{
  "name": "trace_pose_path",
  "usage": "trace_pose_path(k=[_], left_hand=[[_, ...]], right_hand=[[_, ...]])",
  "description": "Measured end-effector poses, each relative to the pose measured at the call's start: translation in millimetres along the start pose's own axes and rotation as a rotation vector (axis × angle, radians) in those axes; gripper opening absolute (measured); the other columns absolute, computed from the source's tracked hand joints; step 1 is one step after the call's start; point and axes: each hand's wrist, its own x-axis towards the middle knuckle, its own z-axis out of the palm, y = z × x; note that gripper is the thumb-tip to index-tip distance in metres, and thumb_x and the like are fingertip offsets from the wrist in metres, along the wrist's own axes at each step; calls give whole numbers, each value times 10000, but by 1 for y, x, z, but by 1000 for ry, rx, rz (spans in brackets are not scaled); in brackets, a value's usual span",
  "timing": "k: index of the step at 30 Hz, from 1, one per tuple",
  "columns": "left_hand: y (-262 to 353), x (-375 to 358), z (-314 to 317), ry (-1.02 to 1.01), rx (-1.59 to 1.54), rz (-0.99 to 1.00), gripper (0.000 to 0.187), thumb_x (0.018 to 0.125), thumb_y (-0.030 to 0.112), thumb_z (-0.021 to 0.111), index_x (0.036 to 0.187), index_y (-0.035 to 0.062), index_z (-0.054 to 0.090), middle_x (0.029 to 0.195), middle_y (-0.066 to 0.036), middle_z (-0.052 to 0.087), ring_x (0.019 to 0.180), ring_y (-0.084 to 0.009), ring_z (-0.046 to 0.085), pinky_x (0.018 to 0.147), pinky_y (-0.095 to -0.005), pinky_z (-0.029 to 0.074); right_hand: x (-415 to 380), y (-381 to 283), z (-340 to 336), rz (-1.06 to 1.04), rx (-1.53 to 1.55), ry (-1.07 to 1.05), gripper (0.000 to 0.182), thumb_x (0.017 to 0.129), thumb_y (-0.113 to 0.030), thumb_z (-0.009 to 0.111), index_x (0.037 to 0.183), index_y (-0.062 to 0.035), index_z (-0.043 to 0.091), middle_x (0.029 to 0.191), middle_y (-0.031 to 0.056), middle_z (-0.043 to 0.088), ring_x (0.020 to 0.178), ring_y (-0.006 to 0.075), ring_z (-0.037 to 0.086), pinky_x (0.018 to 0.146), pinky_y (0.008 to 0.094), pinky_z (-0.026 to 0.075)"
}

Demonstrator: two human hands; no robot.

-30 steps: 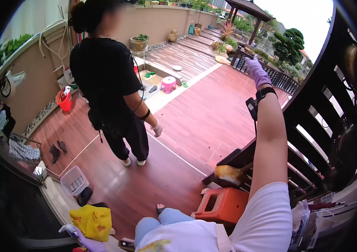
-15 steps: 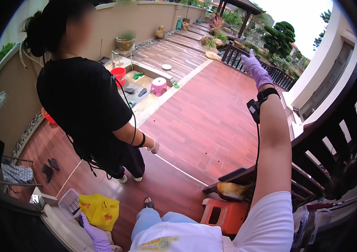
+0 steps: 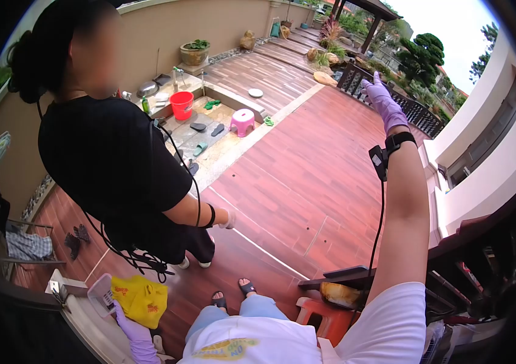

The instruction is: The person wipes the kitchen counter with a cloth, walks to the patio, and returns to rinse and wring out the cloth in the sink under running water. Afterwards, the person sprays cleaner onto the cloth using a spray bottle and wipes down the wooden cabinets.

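Note:
My left hand (image 3: 132, 327), in a purple glove, grips a pale pink plastic basket (image 3: 100, 296) low at the left. A yellow cloth or bag with red print (image 3: 141, 301) hangs over the basket beside that hand. My right arm reaches far forward. At its end my right hand (image 3: 384, 103), gloved in purple too, holds nothing, and its fingers are stretched out and apart over the patio. A black strap with a small device (image 3: 380, 161) is on my right wrist.
A person in black (image 3: 112, 164) stands ahead to my left, a cable hanging from them. Beyond are a red bucket (image 3: 181, 106), a pink stool (image 3: 243, 122) and several slippers. A red stool (image 3: 323, 320) and dark railing (image 3: 482, 267) are at my right.
My view has shifted, and both of my feet now show as I move forward. My right hand stays outstretched. The basket and yellow cloth remain with my left hand.

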Motion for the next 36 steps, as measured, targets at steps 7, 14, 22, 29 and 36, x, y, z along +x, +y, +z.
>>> trace_pose_path(k=[7,14,22,29,36], left_hand=[[-30,-3,39,47,68,70,504,937,404,427,1335,95,399,1315,-110,475,1170,-298,493,984,-454,397],[-48,-21,88,60,20,12,497,951,404,386,1342,96,390,1327,-117,462,1184,-313,479,1000,-460,380],[-70,-29,100,116,21,71,483,957,383,389,1322,67,406,1319,-120,473,1185,-312,481,1001,-467,379],[-85,-67,99,309,-32,140,441,953,369,417,1276,72,459,1249,-106,534,1125,-289,533,972,-438,414],[-77,-119,56,347,-182,285,448,943,373,436,1284,82,446,1259,-102,520,1136,-282,522,967,-434,417]], right_hand=[[48,22,17,-15,104,-16,809,882,-385,550,1464,-151,40,888,128,654,696,202,585,615,325,460],[75,73,73,67,104,-142,750,903,-417,485,1464,-216,29,1026,98,657,752,227,623,575,326,452],[69,136,182,154,105,-435,748,908,-376,491,1464,-223,15,1041,120,653,731,204,614,580,319,450],[29,225,272,263,80,-717,667,938,-389,408,1458,-291,1,1132,97,607,737,170,559,706,400,434],[-150,317,335,566,-35,-1034,581,944,-453,302,1447,-213,138,1305,192,482,1097,429,515,927,523,373]])
